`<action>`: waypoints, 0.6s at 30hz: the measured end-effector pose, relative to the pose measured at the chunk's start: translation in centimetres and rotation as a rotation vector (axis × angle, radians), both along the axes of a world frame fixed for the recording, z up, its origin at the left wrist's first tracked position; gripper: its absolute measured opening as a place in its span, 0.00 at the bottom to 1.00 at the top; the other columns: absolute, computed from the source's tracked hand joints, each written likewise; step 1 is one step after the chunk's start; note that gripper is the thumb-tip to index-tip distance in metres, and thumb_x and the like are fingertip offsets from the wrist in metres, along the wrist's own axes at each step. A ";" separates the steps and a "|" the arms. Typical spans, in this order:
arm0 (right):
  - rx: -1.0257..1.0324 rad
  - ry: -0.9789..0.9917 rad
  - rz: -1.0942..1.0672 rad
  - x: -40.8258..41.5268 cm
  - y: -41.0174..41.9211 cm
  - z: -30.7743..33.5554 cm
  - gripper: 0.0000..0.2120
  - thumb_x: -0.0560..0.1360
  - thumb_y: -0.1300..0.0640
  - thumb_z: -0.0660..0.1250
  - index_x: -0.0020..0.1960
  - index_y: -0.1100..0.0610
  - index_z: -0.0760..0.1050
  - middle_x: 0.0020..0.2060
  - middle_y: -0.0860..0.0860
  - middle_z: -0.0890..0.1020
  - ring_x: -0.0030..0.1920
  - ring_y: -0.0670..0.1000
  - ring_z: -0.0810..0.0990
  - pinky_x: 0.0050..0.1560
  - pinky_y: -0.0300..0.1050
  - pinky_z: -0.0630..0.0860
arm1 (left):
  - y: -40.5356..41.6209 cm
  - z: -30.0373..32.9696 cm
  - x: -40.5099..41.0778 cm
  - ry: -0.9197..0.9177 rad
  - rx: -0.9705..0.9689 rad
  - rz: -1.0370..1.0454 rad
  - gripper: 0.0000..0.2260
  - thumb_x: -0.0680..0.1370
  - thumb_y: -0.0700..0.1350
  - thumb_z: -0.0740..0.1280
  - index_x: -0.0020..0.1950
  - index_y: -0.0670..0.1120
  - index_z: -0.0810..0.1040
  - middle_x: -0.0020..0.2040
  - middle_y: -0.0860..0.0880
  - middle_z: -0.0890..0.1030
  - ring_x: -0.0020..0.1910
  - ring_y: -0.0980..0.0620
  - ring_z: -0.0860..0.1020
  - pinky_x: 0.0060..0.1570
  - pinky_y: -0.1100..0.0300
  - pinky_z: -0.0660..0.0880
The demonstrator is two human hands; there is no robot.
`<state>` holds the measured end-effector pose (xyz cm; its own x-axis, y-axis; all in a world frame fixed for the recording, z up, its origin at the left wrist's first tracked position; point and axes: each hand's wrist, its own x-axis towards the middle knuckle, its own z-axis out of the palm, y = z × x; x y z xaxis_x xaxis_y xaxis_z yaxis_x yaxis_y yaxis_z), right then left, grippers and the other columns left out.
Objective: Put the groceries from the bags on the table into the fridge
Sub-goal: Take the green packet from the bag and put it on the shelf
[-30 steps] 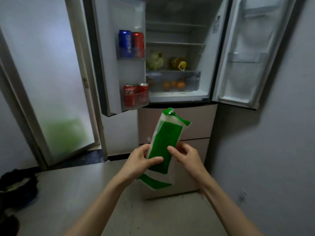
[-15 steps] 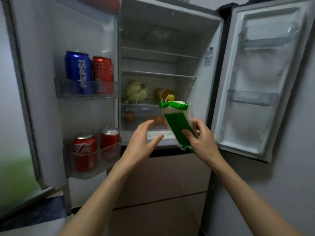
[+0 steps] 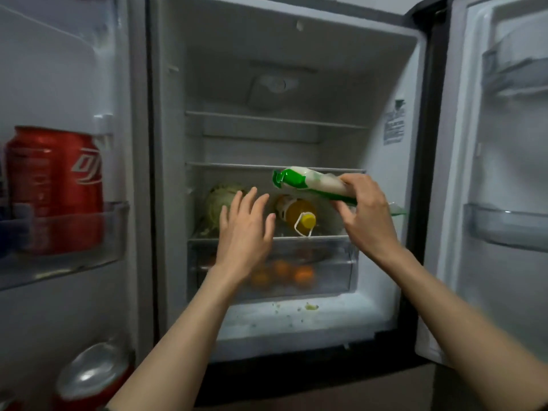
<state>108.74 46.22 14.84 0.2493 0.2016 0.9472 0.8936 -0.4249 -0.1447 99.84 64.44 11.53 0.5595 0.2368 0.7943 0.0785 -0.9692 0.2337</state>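
My right hand (image 3: 366,213) grips a green and white food packet (image 3: 308,183), held almost flat just under the middle glass shelf (image 3: 237,166) of the open fridge (image 3: 296,54). My left hand (image 3: 246,229) hovers open, fingers spread, in front of a cabbage (image 3: 218,200) on the lower shelf. A bottle of yellow liquid (image 3: 298,213) lies on that same shelf, below the packet. The packet's far end is hidden behind my right hand.
Oranges (image 3: 281,272) sit in the clear drawer (image 3: 341,262) below. The left door holds a red can (image 3: 55,185) in its upper bin and another can (image 3: 89,378) lower down. The right door bins (image 3: 504,223) hold nothing visible. Crumbs lie on the fridge floor (image 3: 296,315).
I have come closer to the fridge. The packet went from upright to nearly flat and rose to the lower shelf opening. My left hand let go of it earlier and now hovers by the cabbage.
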 end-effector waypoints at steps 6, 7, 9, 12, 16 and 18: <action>-0.002 -0.096 0.079 10.4 3.9 6.9 0.16 0.70 0.67 0.68 0.57 0.62 0.72 0.52 0.59 0.77 0.52 0.59 0.75 0.55 0.56 0.71 | 3.2 5.0 9.3 -0.013 0.055 0.108 0.21 0.81 0.51 0.54 0.74 0.50 0.58 0.77 0.49 0.56 0.76 0.49 0.48 0.74 0.45 0.46; -0.028 -0.098 0.100 11.7 4.4 8.0 0.16 0.70 0.66 0.68 0.57 0.62 0.72 0.53 0.59 0.76 0.52 0.60 0.75 0.55 0.57 0.71 | 3.8 5.6 10.4 -0.017 0.072 0.136 0.21 0.81 0.50 0.54 0.75 0.50 0.58 0.77 0.48 0.56 0.76 0.48 0.48 0.74 0.45 0.46; -0.061 -0.102 0.126 14.4 5.5 9.8 0.17 0.71 0.66 0.68 0.59 0.63 0.71 0.54 0.60 0.76 0.55 0.61 0.75 0.60 0.62 0.70 | 5.0 6.7 12.4 -0.017 0.101 0.186 0.22 0.81 0.50 0.54 0.75 0.49 0.57 0.77 0.47 0.56 0.76 0.47 0.48 0.74 0.45 0.46; -0.119 -0.062 0.137 18.0 7.6 11.1 0.19 0.72 0.67 0.67 0.62 0.63 0.70 0.58 0.60 0.76 0.59 0.61 0.74 0.65 0.64 0.65 | 6.6 8.1 14.9 0.015 0.111 0.217 0.23 0.81 0.50 0.54 0.75 0.49 0.56 0.77 0.47 0.54 0.76 0.47 0.46 0.73 0.44 0.43; -0.177 0.025 0.152 22.3 10.0 10.9 0.21 0.73 0.68 0.65 0.64 0.60 0.68 0.60 0.59 0.76 0.60 0.59 0.75 0.64 0.52 0.68 | 8.4 8.8 17.3 0.119 0.143 0.255 0.23 0.81 0.53 0.52 0.75 0.51 0.54 0.77 0.48 0.51 0.76 0.46 0.45 0.72 0.39 0.42; -0.178 0.075 0.165 23.8 10.9 10.3 0.21 0.73 0.68 0.64 0.64 0.58 0.68 0.61 0.58 0.76 0.61 0.59 0.74 0.64 0.51 0.69 | 9.5 8.7 18.1 0.147 0.154 0.278 0.23 0.81 0.54 0.51 0.75 0.51 0.54 0.77 0.48 0.52 0.76 0.46 0.47 0.72 0.38 0.42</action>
